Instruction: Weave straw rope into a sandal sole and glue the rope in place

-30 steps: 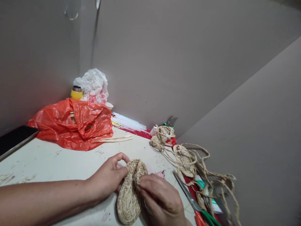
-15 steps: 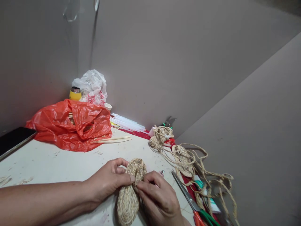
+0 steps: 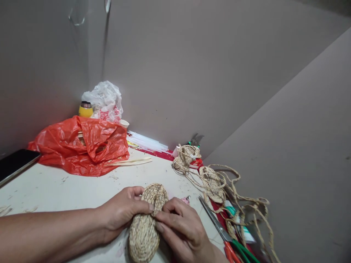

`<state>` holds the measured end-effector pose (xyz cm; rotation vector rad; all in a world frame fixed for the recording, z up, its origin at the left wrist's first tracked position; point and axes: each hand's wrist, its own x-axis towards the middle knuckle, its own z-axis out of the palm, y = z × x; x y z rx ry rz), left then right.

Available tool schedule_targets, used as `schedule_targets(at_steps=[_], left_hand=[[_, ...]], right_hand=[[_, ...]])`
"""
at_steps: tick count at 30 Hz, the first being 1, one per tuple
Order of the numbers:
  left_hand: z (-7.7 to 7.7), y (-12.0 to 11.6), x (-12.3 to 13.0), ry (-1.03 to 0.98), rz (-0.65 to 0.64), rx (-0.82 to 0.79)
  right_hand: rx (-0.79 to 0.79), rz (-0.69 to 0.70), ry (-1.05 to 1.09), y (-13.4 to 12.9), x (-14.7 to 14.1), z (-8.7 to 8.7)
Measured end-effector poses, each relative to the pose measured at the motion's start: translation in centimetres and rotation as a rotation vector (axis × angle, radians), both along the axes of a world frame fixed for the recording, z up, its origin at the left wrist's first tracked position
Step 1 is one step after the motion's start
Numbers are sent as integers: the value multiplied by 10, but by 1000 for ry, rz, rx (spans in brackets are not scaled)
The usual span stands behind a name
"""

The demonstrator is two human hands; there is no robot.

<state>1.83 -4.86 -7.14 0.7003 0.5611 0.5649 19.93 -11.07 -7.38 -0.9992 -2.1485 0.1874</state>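
A small woven straw slipper (image 3: 144,237) lies lengthwise between my hands, its rounded toe end pointing away from me. My left hand (image 3: 120,210) grips it from the left, the thumb pressed on the upper middle and the fingers around the far side edge. From the right, my right hand (image 3: 186,228) pinches at the centre, its thumb and forefinger close together where the braided upper meets the sole. Whatever fine strand may be in that pinch is too small to make out.
Scissors (image 3: 219,226) with red and green handles lie right of my right hand. Beyond are coiled straw cord (image 3: 188,157) and another woven sole (image 3: 212,184). An orange-red plastic bag (image 3: 82,149), a phone (image 3: 19,164) and a yellow jar (image 3: 86,109) stand at left.
The slipper and both hands have shifted slightly left, and the slipper's near end has swung a little left. Both hands keep their hold; the whole view has drifted a bit.
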Motion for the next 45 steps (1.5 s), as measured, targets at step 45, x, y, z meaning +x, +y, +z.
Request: schedule_targets(at_steps=[45], left_hand=[[-5,-2,-1,151,85,420]], right_hand=[[-451,-402,440,-13,-26,1]])
